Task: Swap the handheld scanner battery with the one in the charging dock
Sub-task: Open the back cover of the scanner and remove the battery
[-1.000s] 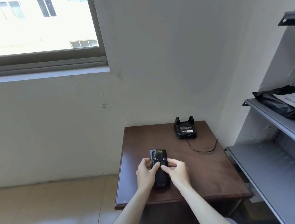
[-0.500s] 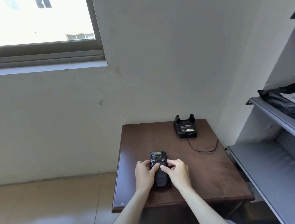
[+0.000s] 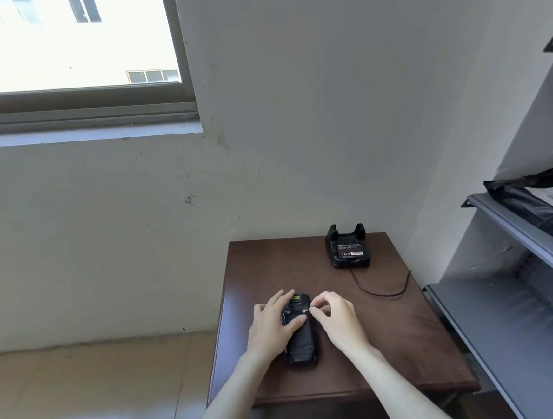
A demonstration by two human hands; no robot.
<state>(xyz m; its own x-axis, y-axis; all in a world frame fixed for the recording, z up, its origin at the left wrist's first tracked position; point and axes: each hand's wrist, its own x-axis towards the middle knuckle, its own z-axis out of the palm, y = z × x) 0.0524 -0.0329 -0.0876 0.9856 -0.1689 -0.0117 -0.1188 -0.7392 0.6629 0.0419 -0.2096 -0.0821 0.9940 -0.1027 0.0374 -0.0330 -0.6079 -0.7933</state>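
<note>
A person bends over a small dark wooden table point(image 3: 394, 332) set in the corner of a bare room, both bare hands on a black handheld scanner point(image 3: 300, 334) that lies back-up and flat on the tabletop, its long axis pointing away toward the wall. The left hand point(image 3: 272, 325) lies over the scanner's left side, fingers spread along its edge and thumb pressed across the back, pinning it down rather than lifting it. The right hand point(image 3: 338, 317) hovers at the upper right edge of the device, thumb and forefinger pinched together at a small round fastener there; whether they actually grip it is too fine to tell. At the far right corner of the table stands the black charging dock point(image 3: 349, 251), well apart from the scanner, with a labelled battery point(image 3: 350, 249) seated in its cradle. A thin black cable point(image 3: 379, 289) curls from the dock's front across the wood toward the table's right edge. Grey metal shelving point(image 3: 516, 329) stands just beside the table on the right, a black plastic parcel point(image 3: 533, 205) resting on its upper shelf. A window point(image 3: 63, 44) glows at upper left.
</note>
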